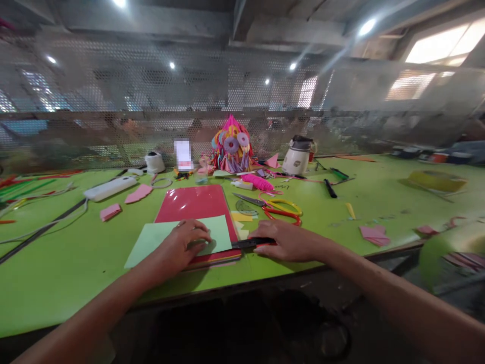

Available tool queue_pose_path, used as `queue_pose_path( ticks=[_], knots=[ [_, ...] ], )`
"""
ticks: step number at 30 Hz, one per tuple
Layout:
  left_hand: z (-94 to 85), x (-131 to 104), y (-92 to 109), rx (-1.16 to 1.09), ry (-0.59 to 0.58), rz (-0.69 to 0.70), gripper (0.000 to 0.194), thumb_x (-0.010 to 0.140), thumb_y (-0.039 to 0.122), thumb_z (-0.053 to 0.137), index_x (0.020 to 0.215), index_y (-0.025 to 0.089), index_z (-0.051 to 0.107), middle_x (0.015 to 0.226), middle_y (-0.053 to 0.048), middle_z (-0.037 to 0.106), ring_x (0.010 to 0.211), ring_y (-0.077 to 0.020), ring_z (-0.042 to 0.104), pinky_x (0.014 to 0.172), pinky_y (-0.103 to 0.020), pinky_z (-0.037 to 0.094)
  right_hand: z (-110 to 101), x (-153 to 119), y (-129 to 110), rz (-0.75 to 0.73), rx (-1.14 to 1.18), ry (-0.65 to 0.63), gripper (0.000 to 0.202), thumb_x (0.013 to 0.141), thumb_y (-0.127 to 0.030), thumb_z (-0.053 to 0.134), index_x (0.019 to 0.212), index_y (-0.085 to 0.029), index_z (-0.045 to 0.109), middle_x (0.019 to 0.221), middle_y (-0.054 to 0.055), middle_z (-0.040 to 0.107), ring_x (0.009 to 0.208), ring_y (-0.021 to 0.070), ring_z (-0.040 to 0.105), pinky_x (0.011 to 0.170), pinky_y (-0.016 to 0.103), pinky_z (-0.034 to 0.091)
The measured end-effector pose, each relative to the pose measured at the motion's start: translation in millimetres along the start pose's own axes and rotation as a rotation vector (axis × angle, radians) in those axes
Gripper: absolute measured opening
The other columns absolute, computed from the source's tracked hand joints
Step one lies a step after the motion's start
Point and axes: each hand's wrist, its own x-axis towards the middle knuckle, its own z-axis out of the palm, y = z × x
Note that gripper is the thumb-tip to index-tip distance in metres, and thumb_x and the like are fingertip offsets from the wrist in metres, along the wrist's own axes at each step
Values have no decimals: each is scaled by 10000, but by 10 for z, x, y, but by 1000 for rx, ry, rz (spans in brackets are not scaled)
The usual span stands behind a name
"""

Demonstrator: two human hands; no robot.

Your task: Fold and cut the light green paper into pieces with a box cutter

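My left hand (187,241) rests on a pale green sheet of paper (151,245), its fingers loosely bent and apart, pressing on top of it. The sheet lies across a red folder-like stack (193,199) with coloured edges showing at the front. My right hand (282,240) is closed around a slim black tool (244,243) with a red part; its exact kind is hidden by the fingers. The tool's tip meets the right edge of the green sheet. Just beyond my right hand lie scissors with yellow and red handles (282,210) and a clear protractor (246,207).
Pink paper pieces (139,193), a white power strip (109,188) and a thread spool (154,162) lie to the left. A colourful tasselled ornament (232,146), a bundle of pink cord (257,182) and a pale jug (297,157) stand behind. A black marker (330,188) lies right.
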Motion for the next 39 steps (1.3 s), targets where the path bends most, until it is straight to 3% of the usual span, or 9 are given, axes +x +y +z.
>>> queue_pose_path(
  ticks=[4,10,22,28,33,39],
  knots=[
    [-152,68,10,48,-121,63,209,862,284,507,989,242,667,1083,-66,586,1019,-214,549,906,-367,432,-2,7,-31,14,-37,-1,297,853,-323,533,1079,-179,663,976,96,651,903,232,589,786,324,420],
    [-247,195,-79,-88,-293,101,226,871,312,496,992,228,667,997,-47,572,821,-154,570,768,-276,446,7,6,-71,32,-73,5,308,854,-321,522,1083,-168,660,993,108,645,905,240,588,788,335,422],
    [-161,146,-177,-201,-228,116,238,891,352,489,995,216,655,987,-46,550,845,-140,559,787,-257,435,48,-70,-123,22,-91,42,299,889,-306,487,1089,-160,654,948,102,631,905,227,578,800,335,423],
    [-204,315,-126,-79,-294,137,264,885,331,493,1057,218,659,961,-51,591,783,-140,567,712,-241,429,12,-31,-126,51,-83,16,296,870,-309,513,1095,-175,652,947,94,620,890,220,575,775,320,428],
    [-63,464,-66,19,-240,181,316,894,388,491,1100,227,668,936,-52,686,776,-159,608,674,-236,414,40,3,-162,19,-70,15,276,876,-289,509,1075,-163,654,927,89,620,868,209,571,754,308,421],
    [78,432,-86,50,-150,152,353,884,477,486,1106,275,673,994,-36,718,899,-210,644,720,-264,440,89,-29,-161,17,-74,22,258,884,-288,502,1057,-166,649,920,82,614,841,200,566,732,302,408]
  ],
)
